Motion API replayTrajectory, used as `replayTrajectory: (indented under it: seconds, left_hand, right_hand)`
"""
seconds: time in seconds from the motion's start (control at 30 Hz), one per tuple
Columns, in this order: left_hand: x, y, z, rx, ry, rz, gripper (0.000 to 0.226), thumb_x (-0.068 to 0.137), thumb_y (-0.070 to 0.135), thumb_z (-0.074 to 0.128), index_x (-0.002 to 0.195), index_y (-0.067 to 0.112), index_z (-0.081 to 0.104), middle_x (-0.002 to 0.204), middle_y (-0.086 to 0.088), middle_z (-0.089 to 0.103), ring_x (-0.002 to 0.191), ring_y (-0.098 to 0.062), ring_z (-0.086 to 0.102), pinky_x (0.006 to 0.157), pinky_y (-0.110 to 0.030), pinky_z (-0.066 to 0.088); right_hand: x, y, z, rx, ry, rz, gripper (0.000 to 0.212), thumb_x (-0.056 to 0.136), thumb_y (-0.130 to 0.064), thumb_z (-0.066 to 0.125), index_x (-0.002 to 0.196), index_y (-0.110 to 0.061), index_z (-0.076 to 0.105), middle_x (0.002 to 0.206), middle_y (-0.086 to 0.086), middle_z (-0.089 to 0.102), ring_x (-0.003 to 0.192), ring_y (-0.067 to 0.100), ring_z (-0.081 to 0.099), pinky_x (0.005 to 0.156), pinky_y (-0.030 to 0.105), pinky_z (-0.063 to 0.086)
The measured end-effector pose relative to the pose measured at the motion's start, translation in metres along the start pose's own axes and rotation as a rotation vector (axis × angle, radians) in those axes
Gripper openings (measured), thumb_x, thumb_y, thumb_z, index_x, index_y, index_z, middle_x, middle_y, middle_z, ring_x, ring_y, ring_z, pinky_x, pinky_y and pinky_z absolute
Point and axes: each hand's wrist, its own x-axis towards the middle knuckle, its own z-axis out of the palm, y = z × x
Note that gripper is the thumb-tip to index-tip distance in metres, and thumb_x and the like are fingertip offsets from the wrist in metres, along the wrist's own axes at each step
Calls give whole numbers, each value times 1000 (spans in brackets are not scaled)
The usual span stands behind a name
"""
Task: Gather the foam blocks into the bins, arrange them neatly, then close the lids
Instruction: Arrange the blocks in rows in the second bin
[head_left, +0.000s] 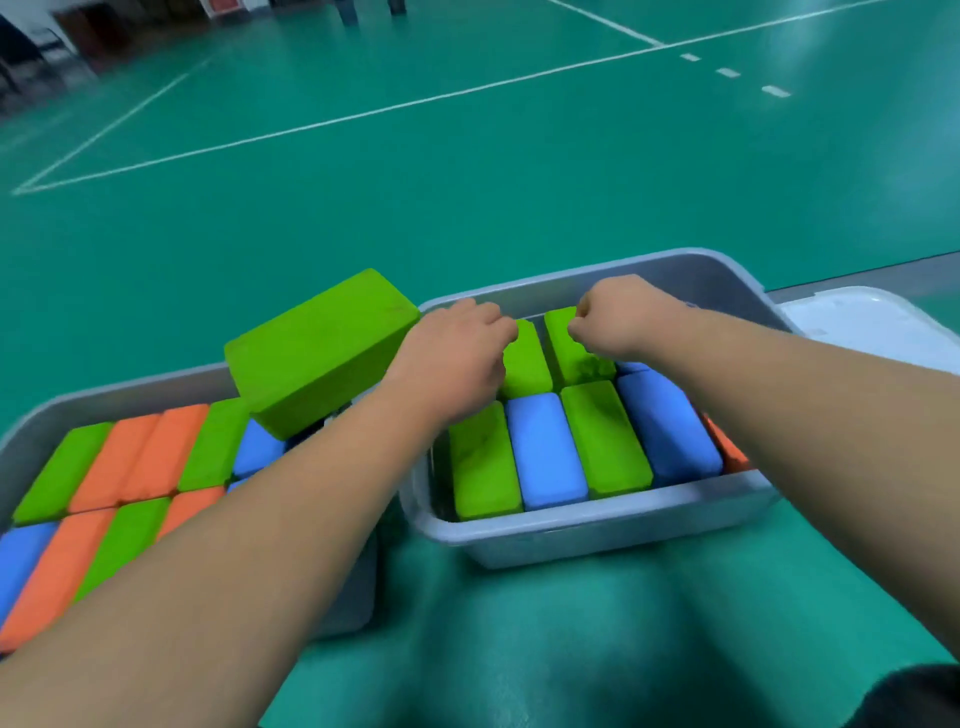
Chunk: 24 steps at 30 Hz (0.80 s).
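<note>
Two grey bins stand on the green floor. The right bin (597, 525) holds green and blue foam blocks on edge in rows, with an orange one at its right end. My left hand (457, 358) rests on a green block (524, 358) in the back row. My right hand (623, 317) pinches the neighbouring green block (571, 348) at its far end. The left bin (31, 431) is packed with green, orange and blue blocks. A large green block (317, 353) lies tilted on top of its far right corner.
A white lid (872, 327) lies on the floor behind the right bin. The green sports floor with white lines stretches ahead. Dark furniture stands along the far left wall. Something dark shows at the bottom right corner.
</note>
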Motion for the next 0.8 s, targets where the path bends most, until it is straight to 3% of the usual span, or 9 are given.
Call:
replayTrajectory:
  seconds: [0.17, 0.23, 0.37, 0.43, 0.5, 0.6, 0.63, 0.73, 0.8]
  left_hand:
    - [-38, -59, -12, 54, 19, -182, 28, 79, 14, 61, 107, 14, 61, 100, -8, 59, 92, -35, 56, 68, -45, 46]
    - [-55, -78, -12, 79, -55, -317, 40, 80, 26, 69, 116, 15, 56, 111, -9, 57, 101, -35, 56, 76, -47, 50]
    - [-87, -104, -1, 96, -329, -635, 92, 72, 63, 81, 138, 14, 39, 134, -12, 46, 123, -40, 49, 98, -51, 44]
    - [-103, -117, 6, 72, -393, -682, 96, 76, 57, 80, 148, 19, 29, 143, -13, 39, 130, -44, 43, 105, -58, 41]
    - [-116, -125, 14, 13, -429, -691, 104, 82, 38, 77, 160, 30, 9, 160, -11, 23, 142, -47, 30, 107, -69, 36]
    - [-126, -127, 21, -57, -429, -676, 112, 86, 14, 71, 162, 36, -9, 171, -2, 1, 152, -50, 9, 106, -77, 34]
    - [-127, -127, 22, -71, -422, -655, 111, 87, 9, 67, 163, 34, -11, 172, -4, -2, 153, -52, 6, 107, -75, 36]
    - [-128, -129, 24, -100, -386, -609, 105, 90, 10, 65, 164, 21, -7, 173, -8, -4, 153, -55, 3, 111, -67, 39]
    - [-127, -129, 22, -111, -351, -591, 104, 91, 17, 70, 165, 16, -4, 174, -5, -2, 153, -55, 5, 113, -66, 37]
  right_hand:
    - [19, -52, 1, 138, 66, -61, 32, 96, -28, 49, 82, -7, 69, 84, 15, 68, 91, 34, 64, 75, 34, 50]
    - [23, -71, 3, 183, 84, -69, 33, 95, -27, 49, 86, -7, 73, 88, 17, 73, 91, 34, 66, 80, 35, 53]
    - [28, -101, 10, 298, 118, -43, 33, 95, -27, 48, 84, -5, 70, 85, 16, 74, 88, 35, 66, 81, 37, 55]
    - [31, -113, 15, 383, 81, -36, 35, 94, -28, 48, 83, -3, 70, 80, 15, 74, 81, 34, 69, 80, 40, 57]
    - [34, -125, 21, 445, 31, -28, 36, 94, -29, 48, 83, -2, 70, 77, 14, 74, 81, 32, 72, 80, 42, 59]
    - [36, -139, 29, 467, 0, -42, 41, 97, -37, 51, 75, -4, 60, 78, 21, 70, 87, 37, 72, 80, 42, 57]
    - [36, -143, 31, 483, -32, -40, 43, 99, -43, 50, 80, -6, 60, 80, 21, 69, 87, 39, 72, 80, 43, 57]
    - [32, -151, 38, 589, -168, 5, 60, 102, -60, 45, 128, -8, 57, 115, 23, 67, 96, 38, 71, 87, 51, 60]
    - [30, -153, 42, 699, -210, 20, 62, 100, -66, 43, 140, -20, 50, 128, 20, 61, 104, 37, 68, 91, 51, 59]
